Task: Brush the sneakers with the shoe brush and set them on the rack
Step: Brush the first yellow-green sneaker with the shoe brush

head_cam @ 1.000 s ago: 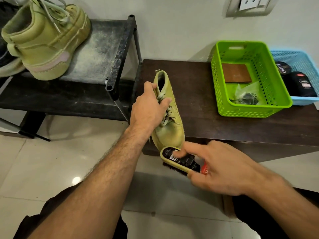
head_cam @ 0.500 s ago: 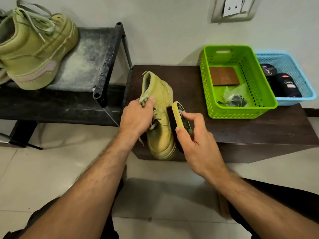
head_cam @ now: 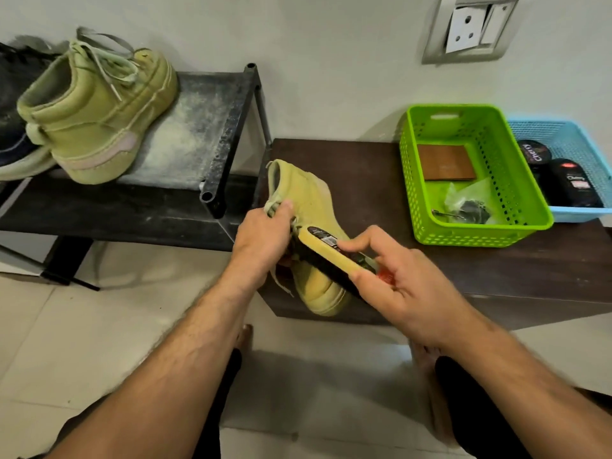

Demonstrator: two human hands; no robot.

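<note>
Pale tiled floor [head_cam: 99, 342] and a plain off-white wall w/ a grey switch plate [head_cam: 472, 26] framed the scene. On a low dark brown wooden bench [head_cam: 381, 180] sat a lime-green perforated plastic basket [head_cam: 516, 180] holding a brown flat card and a clear bag w/ small dark bits; just beside it, a light blue plastic basket [head_cam: 583, 140] held 2 black polish containers.

At the bench's near-left corner, the left hand [head_cam: 261, 235] gripped an olive-green suede high-top sneaker [head_cam: 309, 200] by the laces and tongue, thumb on the upper, toe overhanging the bench edge toward the person. Its suede looked matte and slightly scuffed, w/ a thick matching rubber sole and pale laces hanging loose.

The right hand [head_cam: 397, 279] clasped a yellow-backed shoe brush w/ black bristles and a dark label [head_cam: 326, 251], fingers curled round its rear end, bristles laid against the shoe's laced front.

To the left, on a black metal shoe rack w/ a dusty grey shelf [head_cam: 195, 134], stood the 2nd olive-green high-top sneaker [head_cam: 99, 117], heel toward the camera, a pinkish strip along its sole. A dark shoe [head_cam: 13, 104] lay beside it at the frame edge.
</note>
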